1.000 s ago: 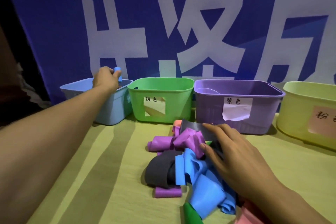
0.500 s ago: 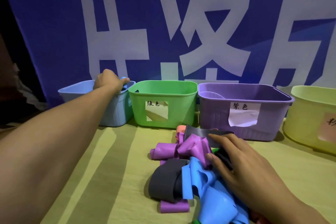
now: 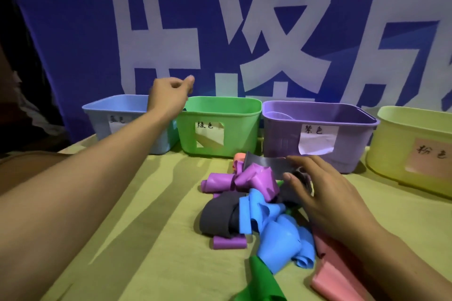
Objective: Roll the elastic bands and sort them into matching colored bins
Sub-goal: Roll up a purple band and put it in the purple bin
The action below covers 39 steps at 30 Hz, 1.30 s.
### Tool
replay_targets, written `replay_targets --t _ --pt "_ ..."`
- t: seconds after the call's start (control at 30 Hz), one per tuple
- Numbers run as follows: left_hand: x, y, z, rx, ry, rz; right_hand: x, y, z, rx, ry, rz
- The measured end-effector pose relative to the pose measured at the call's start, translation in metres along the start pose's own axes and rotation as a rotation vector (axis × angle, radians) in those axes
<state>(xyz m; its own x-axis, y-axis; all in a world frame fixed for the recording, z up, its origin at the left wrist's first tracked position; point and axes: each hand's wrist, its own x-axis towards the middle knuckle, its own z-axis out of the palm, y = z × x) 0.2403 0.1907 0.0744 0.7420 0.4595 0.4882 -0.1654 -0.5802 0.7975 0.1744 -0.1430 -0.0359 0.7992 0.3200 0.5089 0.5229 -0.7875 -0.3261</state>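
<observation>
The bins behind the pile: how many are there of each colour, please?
blue bin: 1
green bin: 1
purple bin: 1
yellow bin: 1
Total: 4 bins

The single head-worn camera looked forward and down, close over the table, toward the banner behind.
</observation>
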Motion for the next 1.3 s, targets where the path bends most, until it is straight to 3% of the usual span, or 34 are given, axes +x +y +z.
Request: replay_targets --t 0.23,0.37,0.53,0.83,0.9,1.0,1.1,1.2,1.3 --pt "-0.105 0.047 0.072 -0.320 -0.328 -0.058 0.000 0.014 -0.005 0.056 0.018 0.003" --pt "-0.140 0.049 0.097 0.057 -0.530 0.033 -0.001 0.017 -0.009 0.059 0.010 -0.011" --pt "-0.156 0.051 0.100 0.513 -0.475 0.129 0.000 0.017 -0.006 0.048 0.012 -0.017" --pt "-0.166 0.045 0.093 0.680 -0.667 0.154 0.001 0.015 0.001 0.050 -0.021 -0.038" --pt "-0.165 0.044 0.092 0.681 -0.643 0.161 0.000 0.015 0.001 0.072 -0.036 -0.036" --pt "-0.159 0.044 0.091 0.523 -0.533 0.162 0.001 0.017 0.002 0.128 -0.033 -0.049" --pt "-0.158 0.050 0.092 0.133 -0.448 0.177 0.001 0.017 -0.003 0.292 -0.048 -0.068" --pt "-0.161 0.054 0.098 -0.247 -0.455 0.159 0.000 0.016 -0.007 0.530 -0.046 -0.056" --pt "-0.162 0.052 0.100 -0.476 -0.468 0.082 0.001 0.018 -0.008 0.615 0.044 -0.036"
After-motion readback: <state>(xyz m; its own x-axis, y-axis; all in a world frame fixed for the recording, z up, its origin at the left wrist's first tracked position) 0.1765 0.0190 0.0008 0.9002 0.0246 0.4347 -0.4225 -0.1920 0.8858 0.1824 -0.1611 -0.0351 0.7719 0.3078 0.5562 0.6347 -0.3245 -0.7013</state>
